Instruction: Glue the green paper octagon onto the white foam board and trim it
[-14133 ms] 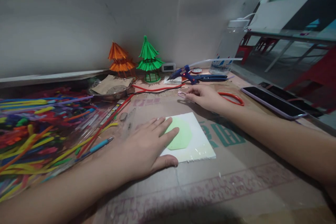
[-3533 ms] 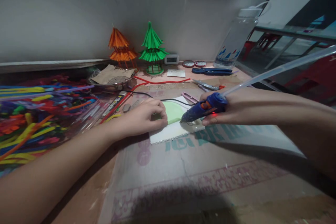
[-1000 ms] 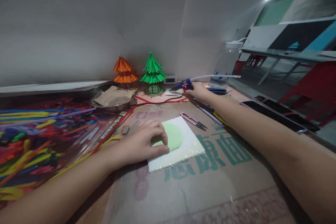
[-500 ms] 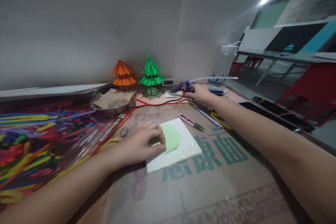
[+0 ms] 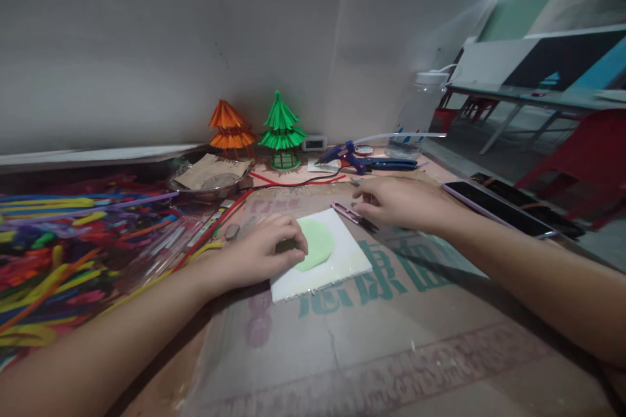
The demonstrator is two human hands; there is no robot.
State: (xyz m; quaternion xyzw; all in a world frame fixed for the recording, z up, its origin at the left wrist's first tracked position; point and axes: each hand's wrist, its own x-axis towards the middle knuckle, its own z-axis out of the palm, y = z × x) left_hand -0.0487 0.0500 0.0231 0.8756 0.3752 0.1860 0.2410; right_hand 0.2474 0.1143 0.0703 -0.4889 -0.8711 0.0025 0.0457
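My left hand (image 5: 271, 247) rests at the left side of a pale green paper disc (image 5: 317, 244). Its fingers are curled, with thumb and forefinger closed at the disc's edge. Under the disc lies a square white card (image 5: 345, 267). My right hand (image 5: 391, 202) hovers at the handle side of pink thread snips (image 5: 349, 214), fingers apart and holding nothing; whether it touches the snips I cannot tell. Behind it, a blue hot glue gun (image 5: 346, 156) with a clear glue stick (image 5: 405, 135) stands on a small white pad.
Green (image 5: 282, 130) and orange (image 5: 229, 127) pipe-cleaner pavilions stand against the wall, near a metal bowl (image 5: 239, 186). Colourful pipe cleaners (image 5: 59, 260) fill the left. A water bottle (image 5: 415, 114), blue-handled pliers (image 5: 391, 163) and a phone (image 5: 493, 208) lie rightward. Printed cardboard (image 5: 274, 365) covers the table.
My right hand has let go of the glue gun and come back toward the thread snips. My left hand stays at the disc. The view has tilted slightly.
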